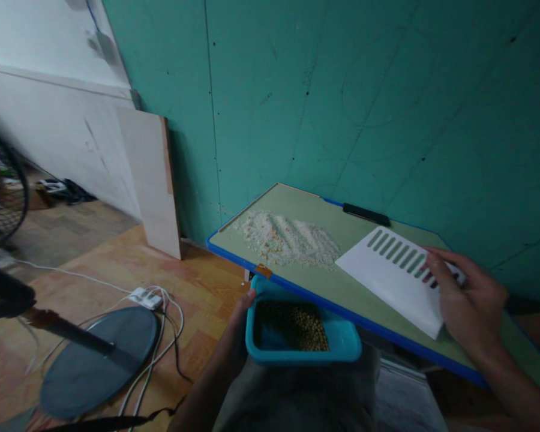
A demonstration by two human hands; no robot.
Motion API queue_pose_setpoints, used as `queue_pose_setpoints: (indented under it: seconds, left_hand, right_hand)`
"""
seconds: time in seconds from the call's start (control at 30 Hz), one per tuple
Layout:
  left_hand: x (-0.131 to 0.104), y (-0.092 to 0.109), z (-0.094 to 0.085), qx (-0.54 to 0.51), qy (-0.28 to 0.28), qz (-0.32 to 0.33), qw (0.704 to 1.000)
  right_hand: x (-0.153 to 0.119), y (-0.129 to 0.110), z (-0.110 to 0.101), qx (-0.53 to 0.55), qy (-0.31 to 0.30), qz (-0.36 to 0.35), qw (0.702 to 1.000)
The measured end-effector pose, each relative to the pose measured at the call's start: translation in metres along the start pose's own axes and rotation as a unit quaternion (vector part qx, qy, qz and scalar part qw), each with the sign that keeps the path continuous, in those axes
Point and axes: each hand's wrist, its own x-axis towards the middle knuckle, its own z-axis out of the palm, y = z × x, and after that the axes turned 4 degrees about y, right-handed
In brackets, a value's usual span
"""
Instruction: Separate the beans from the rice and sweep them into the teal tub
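Observation:
My left hand (238, 327) grips the left side of a turquoise plastic tub (297, 357), its thumb over the rim. Inside the tub lies a heap of small tan beans (309, 327). The tub sits under the near edge of a green tabletop with blue edging (234, 249), above my lap. On the tabletop a pile of white grains (303, 243) is spread, with yellowish beans (265, 231) mixed in at its left. My right hand (468, 300) holds a white slotted plastic scraper (387, 276) by its right end, over the tabletop, right of the pile.
A black bar (366, 214) lies along the table's back edge by the green wall (364, 90). At left stand a fan base (101, 366), a power strip (144, 298) with loose cables, and a leaning white board (150, 174).

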Motion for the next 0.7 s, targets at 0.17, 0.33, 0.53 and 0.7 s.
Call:
queue_pose_setpoints:
  seconds: [0.17, 0.33, 0.53, 0.7]
  left_hand:
    - [0.0, 0.016, -0.009, 0.035, 0.005, 0.055, 0.998]
    - [0.002, 0.033, -0.025, 0.058, 0.014, 0.098, 0.993]
    - [-0.002, 0.042, -0.031, 0.075, 0.004, 0.143, 0.987]
    - [-0.006, 0.046, -0.032, 0.061, 0.036, 0.14, 0.988]
  right_hand:
    - [0.008, -0.037, 0.044, 0.087, 0.001, -0.061, 0.994]
    - [0.023, -0.08, 0.115, 0.166, -0.069, -0.089, 0.98]
    - [0.045, -0.091, 0.201, 0.167, -0.07, -0.077, 0.98]
    - [0.04, -0.073, 0.226, 0.159, -0.088, -0.003, 0.983]
